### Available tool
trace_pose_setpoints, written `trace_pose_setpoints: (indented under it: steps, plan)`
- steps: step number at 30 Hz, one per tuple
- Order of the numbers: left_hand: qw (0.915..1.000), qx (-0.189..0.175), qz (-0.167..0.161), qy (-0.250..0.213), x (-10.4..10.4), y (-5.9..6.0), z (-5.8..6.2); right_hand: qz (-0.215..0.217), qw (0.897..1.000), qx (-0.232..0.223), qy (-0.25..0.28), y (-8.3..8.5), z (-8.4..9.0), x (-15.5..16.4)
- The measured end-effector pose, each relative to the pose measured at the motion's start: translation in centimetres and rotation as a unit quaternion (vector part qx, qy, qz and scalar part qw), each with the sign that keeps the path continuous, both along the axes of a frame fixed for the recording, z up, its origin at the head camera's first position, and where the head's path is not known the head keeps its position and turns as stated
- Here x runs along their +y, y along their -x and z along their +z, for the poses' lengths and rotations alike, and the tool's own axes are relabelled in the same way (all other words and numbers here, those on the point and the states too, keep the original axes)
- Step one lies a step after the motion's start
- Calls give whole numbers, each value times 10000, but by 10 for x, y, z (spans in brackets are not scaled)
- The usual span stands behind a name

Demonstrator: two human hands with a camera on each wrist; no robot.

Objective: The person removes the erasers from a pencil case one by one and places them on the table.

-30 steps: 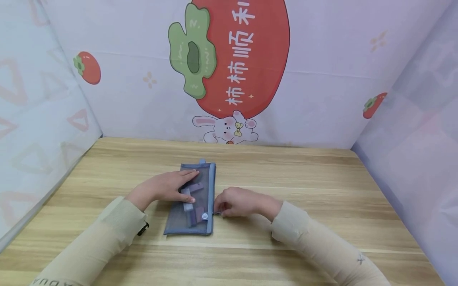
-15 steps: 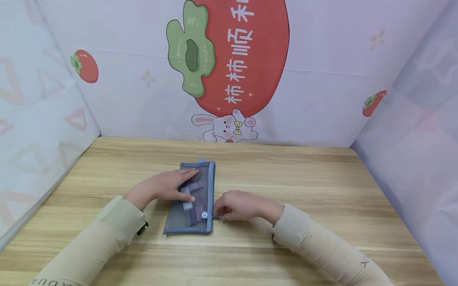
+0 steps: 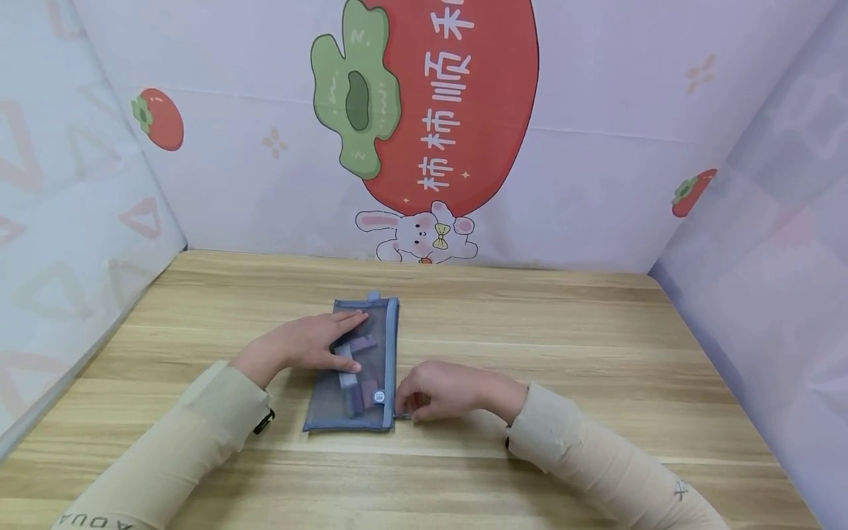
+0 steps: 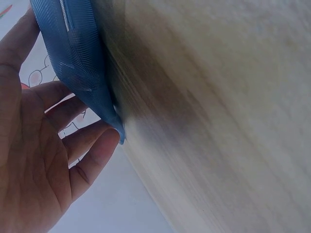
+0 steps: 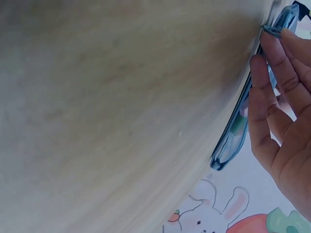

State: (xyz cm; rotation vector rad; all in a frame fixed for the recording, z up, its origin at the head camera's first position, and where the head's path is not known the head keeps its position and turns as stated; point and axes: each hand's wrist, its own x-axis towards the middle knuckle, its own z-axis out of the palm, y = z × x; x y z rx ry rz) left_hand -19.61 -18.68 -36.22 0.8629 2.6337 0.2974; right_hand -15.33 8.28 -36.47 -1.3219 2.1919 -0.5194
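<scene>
Wooden table (image 3: 563, 353), left hand (image 3: 311, 344) flat on mesh pouch (image 3: 380, 346), right hand (image 3: 440, 391) pinching its zipper pull (image 3: 400, 416)

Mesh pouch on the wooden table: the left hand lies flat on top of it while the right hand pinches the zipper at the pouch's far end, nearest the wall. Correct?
Not quite. The right hand pinches the zipper at the near end of the mesh pouch, the end closest to the person, as the head view shows. The rest holds: the left hand lies flat on top of the pouch on the wooden table.
</scene>
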Motion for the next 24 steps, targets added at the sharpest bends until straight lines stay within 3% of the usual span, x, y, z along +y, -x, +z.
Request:
trace_pose_setpoints:
  steps: [17,24]
  plan:
    - [10000,-20,-31,-13,1,1,-7,148,9993,331,-64,-6,-3,0]
    - [9996,-206,29,-203,-4,4,-5,90,9987,504,-60,-2,-3,-2]
